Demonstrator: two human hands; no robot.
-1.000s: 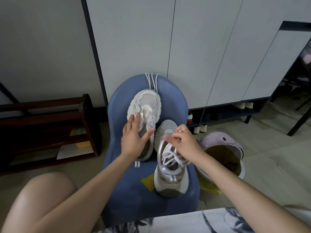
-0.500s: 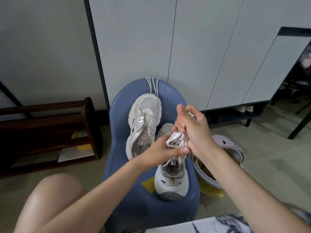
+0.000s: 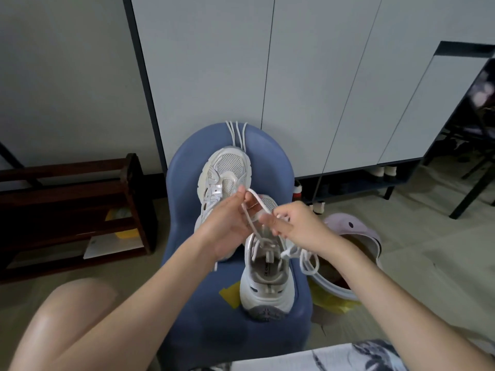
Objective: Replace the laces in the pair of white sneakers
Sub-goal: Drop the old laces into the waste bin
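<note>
Head view: on the blue chair (image 3: 192, 303), the left hand (image 3: 227, 223) and right hand (image 3: 297, 226) both pinch a white lace (image 3: 258, 203) above the near sneaker (image 3: 265, 287), apparently half laced. The far sneaker (image 3: 227, 170) by the back edge seems unlaced; spare laces (image 3: 237, 133) lie beyond it. A pink bin (image 3: 356, 234) stands beside the chair's right edge.

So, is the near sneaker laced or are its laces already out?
Still laced, loosely: the lace crosses the near sneaker and both hands, left hand and right hand, pinch its loop.

Two white sneakers (image 3: 225, 178) (image 3: 265, 279), one blue chair (image 3: 203, 330), two hands (image 3: 227, 226) (image 3: 300, 226), one wooden rack (image 3: 67, 207)
</note>
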